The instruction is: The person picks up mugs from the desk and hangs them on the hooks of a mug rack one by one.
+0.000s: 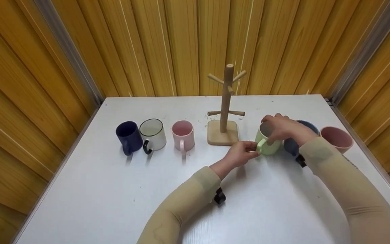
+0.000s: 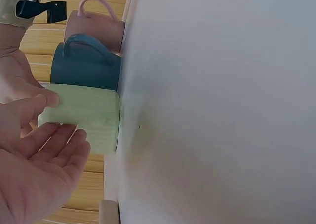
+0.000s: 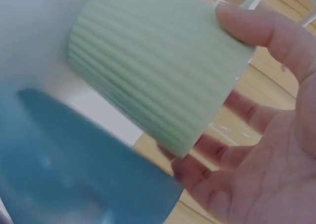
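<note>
A light green mug (image 1: 268, 149) with ribbed sides stands on the white table, right of the wooden mug stand (image 1: 222, 137). My right hand (image 1: 279, 128) grips it at the rim from above, thumb on the near side and fingers across the opening. From the left, my left hand (image 1: 239, 155) has its thumb and fingertips at the green handle, pinching it. In the left wrist view, that left hand (image 2: 49, 155) hides most of the handle. Close to the right hand is a blue mug (image 2: 86, 66), partly covered by that hand in the head view.
A pink mug (image 1: 338, 138) stands at the far right, beside the blue one. Left of the stand are a pink mug (image 1: 183, 137), a white mug (image 1: 155, 135) with black rim and handle, and a dark blue mug (image 1: 129, 137). Wood-patterned panels (image 1: 181, 47) enclose the table.
</note>
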